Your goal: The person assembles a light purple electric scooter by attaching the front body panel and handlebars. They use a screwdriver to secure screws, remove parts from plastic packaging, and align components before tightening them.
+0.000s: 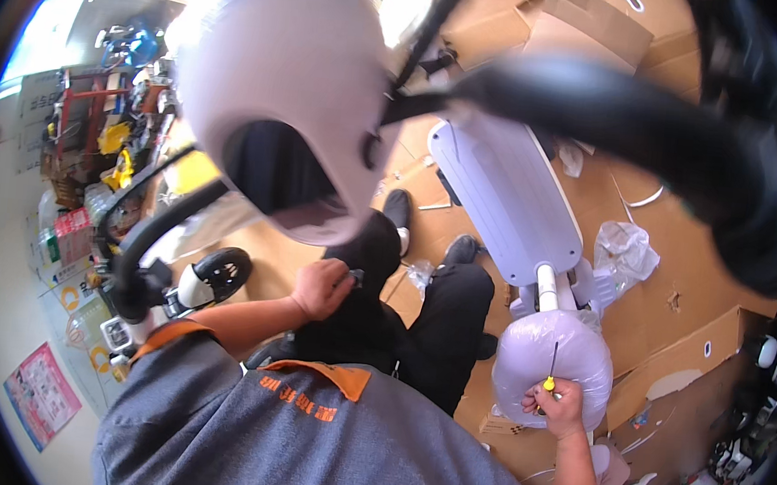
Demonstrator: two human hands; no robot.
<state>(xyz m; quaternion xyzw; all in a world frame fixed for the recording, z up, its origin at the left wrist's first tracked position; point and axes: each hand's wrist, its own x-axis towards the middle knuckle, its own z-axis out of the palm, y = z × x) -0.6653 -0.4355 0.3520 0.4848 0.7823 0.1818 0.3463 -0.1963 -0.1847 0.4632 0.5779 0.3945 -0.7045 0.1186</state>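
Observation:
My right hand [561,407] is closed round a screwdriver [549,383] with a yellow handle, its thin dark shaft pointing away from me. It is over a puffy pale lilac seat [525,351] wrapped in clear plastic. My left hand [321,290] is closed above my dark trouser leg, beneath a large pale lilac shell [283,76] with an oval opening. A small dark piece shows at its fingertips; I cannot make out what it is. Behind the seat stretches a long pale lilac footboard [512,203], joined near the seat post [546,287].
Blurred black handlebar parts [603,113] cross above the footboard. Flattened cardboard [669,313] covers the floor, with a crumpled clear plastic bag [626,254] on it. A black wheel [222,274] stands at left. Cluttered shelves [108,126] line the wall, and loose parts [734,462] lie far right.

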